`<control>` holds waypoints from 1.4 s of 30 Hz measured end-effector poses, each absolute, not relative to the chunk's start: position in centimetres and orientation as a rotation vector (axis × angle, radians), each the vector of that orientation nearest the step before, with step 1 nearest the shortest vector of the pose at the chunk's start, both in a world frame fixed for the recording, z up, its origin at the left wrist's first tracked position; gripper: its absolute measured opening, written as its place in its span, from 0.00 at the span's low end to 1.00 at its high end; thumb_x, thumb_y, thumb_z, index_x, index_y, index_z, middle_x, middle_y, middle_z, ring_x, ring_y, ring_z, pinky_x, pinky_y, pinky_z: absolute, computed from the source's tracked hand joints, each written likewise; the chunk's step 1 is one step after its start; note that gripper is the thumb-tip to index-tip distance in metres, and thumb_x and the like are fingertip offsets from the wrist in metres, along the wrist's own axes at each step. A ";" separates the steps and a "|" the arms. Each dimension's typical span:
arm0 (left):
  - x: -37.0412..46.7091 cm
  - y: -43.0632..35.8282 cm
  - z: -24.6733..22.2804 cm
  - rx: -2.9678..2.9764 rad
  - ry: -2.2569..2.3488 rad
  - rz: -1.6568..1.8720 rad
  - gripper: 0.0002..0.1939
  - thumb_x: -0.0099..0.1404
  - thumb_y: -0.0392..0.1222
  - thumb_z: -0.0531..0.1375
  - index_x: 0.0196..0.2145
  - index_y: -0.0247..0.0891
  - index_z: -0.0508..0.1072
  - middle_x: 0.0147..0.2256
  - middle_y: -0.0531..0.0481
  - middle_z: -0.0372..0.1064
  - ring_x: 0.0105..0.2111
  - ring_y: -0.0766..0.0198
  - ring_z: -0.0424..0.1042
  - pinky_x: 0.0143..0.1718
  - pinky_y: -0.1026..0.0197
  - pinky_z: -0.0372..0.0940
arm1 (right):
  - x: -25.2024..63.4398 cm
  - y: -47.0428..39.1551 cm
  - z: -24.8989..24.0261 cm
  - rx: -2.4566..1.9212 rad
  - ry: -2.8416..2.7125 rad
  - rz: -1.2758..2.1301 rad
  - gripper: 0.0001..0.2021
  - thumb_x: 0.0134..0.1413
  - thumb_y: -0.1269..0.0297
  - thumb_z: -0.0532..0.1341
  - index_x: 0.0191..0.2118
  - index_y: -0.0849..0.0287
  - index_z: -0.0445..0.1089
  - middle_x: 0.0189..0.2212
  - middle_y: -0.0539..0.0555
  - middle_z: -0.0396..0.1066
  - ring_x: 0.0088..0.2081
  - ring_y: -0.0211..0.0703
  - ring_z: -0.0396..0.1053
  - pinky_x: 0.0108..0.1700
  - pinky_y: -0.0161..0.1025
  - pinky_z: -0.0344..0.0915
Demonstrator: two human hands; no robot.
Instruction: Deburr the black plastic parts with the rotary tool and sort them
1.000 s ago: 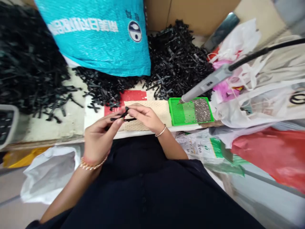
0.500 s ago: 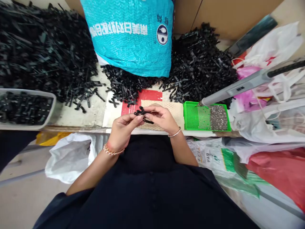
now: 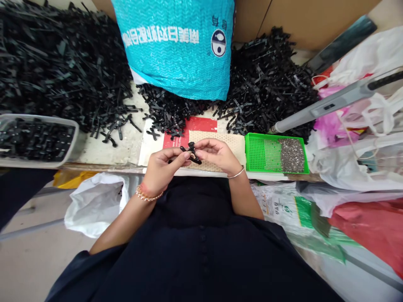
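Note:
Between my two hands is a small black plastic piece with crossed arms (image 3: 192, 152), held over the front of the bench. My left hand (image 3: 163, 167) is closed, its thumb and forefinger pinching the left side of the piece. From the other side my right hand (image 3: 218, 156) grips it between thumb and fingertips. Beneath my hands lies a cream textured mat (image 3: 234, 147). To the right of it a green basket (image 3: 254, 153) holds many tiny metal parts (image 3: 292, 155) at its right end. Loose crossed black pieces (image 3: 153, 133) lie left of the mat.
Heaps of black pieces cover the bench at left (image 3: 63, 63) and right (image 3: 267, 79). A blue printed sack (image 3: 176, 50) stands between them. At far left is a clear tub (image 3: 76, 140) of black pieces. A grey pole-like tool (image 3: 321, 109) slants over the basket; plastic bags (image 3: 352, 159) crowd the right.
The black piece has turned between my fingers, and its arms now point differently. My right fingers have shifted slightly. The whole view has moved a little.

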State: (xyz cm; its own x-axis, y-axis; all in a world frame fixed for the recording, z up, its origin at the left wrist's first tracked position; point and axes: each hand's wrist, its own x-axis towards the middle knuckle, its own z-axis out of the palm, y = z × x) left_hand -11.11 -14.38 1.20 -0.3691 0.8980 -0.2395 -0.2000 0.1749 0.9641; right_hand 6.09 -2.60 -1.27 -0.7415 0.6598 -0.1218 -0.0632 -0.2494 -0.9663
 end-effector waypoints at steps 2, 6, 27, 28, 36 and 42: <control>-11.1 -14.4 1.2 0.776 1.483 1.388 0.21 0.57 0.59 0.77 0.31 0.37 0.84 0.31 0.46 0.81 0.30 0.59 0.81 0.37 0.59 0.79 | 6.2 -2.6 -1.1 -0.730 -1.517 2.058 0.21 0.50 0.50 0.78 0.45 0.56 0.79 0.41 0.52 0.81 0.41 0.36 0.78 0.46 0.37 0.78; -11.2 -14.4 1.2 1.000 1.603 1.386 0.17 0.62 0.56 0.75 0.32 0.38 0.85 0.31 0.46 0.82 0.30 0.61 0.79 0.33 0.62 0.75 | 6.4 -2.4 -0.9 -0.742 -1.516 2.083 0.21 0.49 0.52 0.79 0.44 0.57 0.77 0.40 0.51 0.81 0.40 0.36 0.79 0.45 0.36 0.78; -10.9 -14.2 2.4 0.563 1.189 1.104 0.21 0.52 0.58 0.81 0.31 0.37 0.87 0.30 0.40 0.83 0.28 0.57 0.84 0.32 0.62 0.81 | 5.8 -3.0 -1.0 -0.722 -1.476 1.910 0.24 0.52 0.57 0.75 0.52 0.51 0.70 0.40 0.49 0.76 0.42 0.40 0.77 0.51 0.42 0.81; -10.9 -14.2 2.3 0.567 1.188 1.092 0.21 0.52 0.58 0.81 0.31 0.37 0.87 0.30 0.40 0.84 0.28 0.57 0.84 0.32 0.61 0.81 | 5.8 -3.0 -1.0 -0.725 -1.471 1.921 0.24 0.52 0.57 0.76 0.52 0.51 0.70 0.39 0.49 0.76 0.42 0.40 0.77 0.50 0.42 0.81; -11.1 -14.0 2.2 0.535 1.194 1.039 0.24 0.49 0.59 0.82 0.31 0.36 0.86 0.28 0.42 0.83 0.27 0.59 0.84 0.32 0.64 0.80 | 5.7 -2.9 -0.9 -0.702 -1.409 1.997 0.24 0.52 0.59 0.76 0.51 0.52 0.69 0.36 0.47 0.74 0.37 0.37 0.75 0.44 0.38 0.80; -11.2 -13.7 2.5 0.566 1.210 0.992 0.25 0.50 0.60 0.81 0.31 0.35 0.85 0.29 0.44 0.83 0.28 0.62 0.83 0.33 0.66 0.79 | 5.9 -2.7 -0.9 -0.695 -1.387 2.042 0.23 0.53 0.59 0.76 0.51 0.51 0.68 0.35 0.45 0.74 0.37 0.36 0.75 0.44 0.36 0.78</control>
State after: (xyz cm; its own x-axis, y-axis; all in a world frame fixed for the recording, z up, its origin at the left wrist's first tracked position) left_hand -11.21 -13.71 2.54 0.0340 0.8640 -0.5024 -0.3228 0.4852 0.8126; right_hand 5.91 -2.69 -0.95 -0.7028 0.7041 -0.1017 -0.1651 -0.3005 -0.9394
